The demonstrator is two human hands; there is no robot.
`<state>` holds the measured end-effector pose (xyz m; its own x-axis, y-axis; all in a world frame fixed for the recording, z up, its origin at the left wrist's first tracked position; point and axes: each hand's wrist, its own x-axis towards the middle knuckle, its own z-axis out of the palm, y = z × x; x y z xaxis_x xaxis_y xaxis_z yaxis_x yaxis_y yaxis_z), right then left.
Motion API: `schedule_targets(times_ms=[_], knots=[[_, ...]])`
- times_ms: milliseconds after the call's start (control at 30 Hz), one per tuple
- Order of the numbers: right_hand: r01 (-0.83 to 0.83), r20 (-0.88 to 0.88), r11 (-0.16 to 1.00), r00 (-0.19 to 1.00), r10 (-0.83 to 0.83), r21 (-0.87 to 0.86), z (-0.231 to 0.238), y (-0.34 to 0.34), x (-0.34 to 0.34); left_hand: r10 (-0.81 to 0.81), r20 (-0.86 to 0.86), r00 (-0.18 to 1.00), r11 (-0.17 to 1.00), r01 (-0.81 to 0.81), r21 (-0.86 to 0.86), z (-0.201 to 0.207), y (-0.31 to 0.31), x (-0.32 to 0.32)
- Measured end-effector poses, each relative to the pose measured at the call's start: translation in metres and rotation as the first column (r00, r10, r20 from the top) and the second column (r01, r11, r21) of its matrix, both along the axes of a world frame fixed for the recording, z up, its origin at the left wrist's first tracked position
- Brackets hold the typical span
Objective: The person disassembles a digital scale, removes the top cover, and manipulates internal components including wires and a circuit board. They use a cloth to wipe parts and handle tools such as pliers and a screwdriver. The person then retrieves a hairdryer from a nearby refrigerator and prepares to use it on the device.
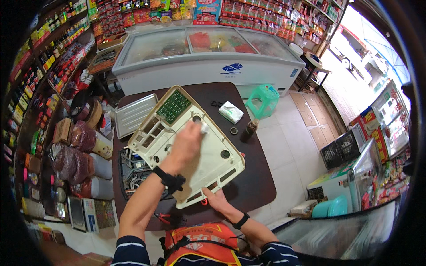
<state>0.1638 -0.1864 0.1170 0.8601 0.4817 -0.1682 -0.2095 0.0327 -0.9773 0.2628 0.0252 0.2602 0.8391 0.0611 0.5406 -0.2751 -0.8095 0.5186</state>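
Dark brown rounded-corner table [259, 177] across centre frame, cream plastic holed housing [208, 153] lying diagonally over it at mid-frame, hands apart, left hand [186, 144] pinching a blurred white wad [204, 128], right hand [216, 200] clamped on housing's lower edge.

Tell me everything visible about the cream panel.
The cream panel looks like moulded plastic: broad, roughly rectangular, with a green gridded section at its far-left end, round dark openings, and narrow slots along its near edge. It lies turned askew over the dark brown table. The right hand grips its near edge; the left hand holds a blurred white wad over its face, contact unclear.
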Motion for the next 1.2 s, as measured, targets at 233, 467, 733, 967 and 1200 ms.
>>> schedule_targets(times_ms=[233,467,733,967,1200], knots=[[0.07,-0.171,0.997,0.983,-0.063,0.037,-0.006,-0.016,0.008,-0.348,-0.366,0.863,0.93,0.27,-0.249,-0.022,0.012,-0.067],[-0.021,-0.109,1.0,0.994,0.02,-0.004,0.032,-0.03,-0.013,0.126,0.191,0.973,0.991,-0.13,0.006,0.035,0.074,-0.03],[-0.186,-0.104,0.982,0.978,0.183,-0.023,0.093,-0.037,-0.033,0.191,0.259,0.947,0.872,-0.285,0.399,0.036,0.091,0.002],[-0.212,-0.012,0.97,0.977,0.212,-0.119,0.102,-0.04,-0.03,0.07,0.029,0.997,0.855,-0.075,0.514,0.023,0.083,-0.008],[-0.248,-0.1,0.966,0.965,0.241,-0.073,0.081,-0.046,-0.031,0.008,-0.155,0.988,0.905,0.059,0.422,0.02,0.076,-0.018]])
